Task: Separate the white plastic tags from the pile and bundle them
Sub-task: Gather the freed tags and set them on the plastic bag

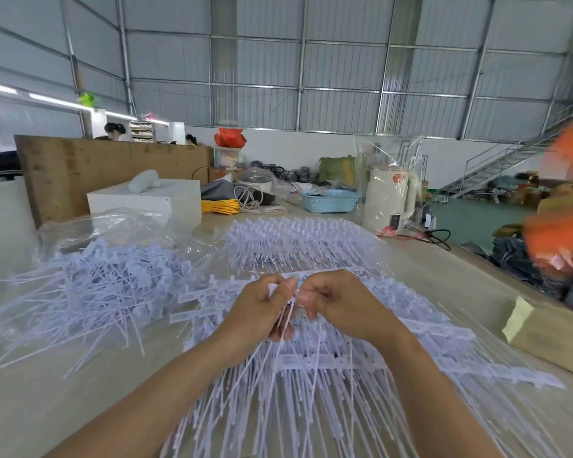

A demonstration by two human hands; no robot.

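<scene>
Both our hands meet above the worktop (420,269): left hand (262,312) and right hand (338,302) pinch white plastic tags (286,314) between curled fingers (306,297), strands trailing down onto the pile (311,375) beneath.

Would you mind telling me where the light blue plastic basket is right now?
The light blue basket sits at the far end of the table, right of centre in the head view, just left of the white kettle.
</scene>
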